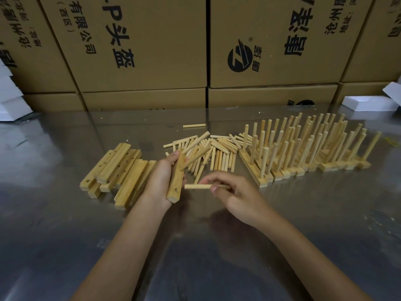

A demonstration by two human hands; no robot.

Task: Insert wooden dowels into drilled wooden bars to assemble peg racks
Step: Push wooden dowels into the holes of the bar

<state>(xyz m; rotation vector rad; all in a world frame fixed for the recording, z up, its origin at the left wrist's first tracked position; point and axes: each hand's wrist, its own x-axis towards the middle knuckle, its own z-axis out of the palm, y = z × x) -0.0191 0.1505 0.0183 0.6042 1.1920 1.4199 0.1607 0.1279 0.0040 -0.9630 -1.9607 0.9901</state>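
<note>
Left hand: fingers curled round a pale drilled wooden bar, held clear of the desk; one dowel already seated near its far end, an empty hole showing near its near end.

Right hand: thumb and fingers pinching a short loose wooden dowel, lying level, its free tip just beside the bar at 3 o'clock.

Loose heap of pale wooden dowels: at 12 o'clock from the hands, many left.

Stack of undrilled-side-up and drilled spare wooden bars: at 9 o'clock, awaiting pegs.

Row of finished peg racks with upright dowels: at 2 o'clock. Judged well under way, not finished.

Reflective grey metal desk; printed brown cardboard cartons behind.
</note>
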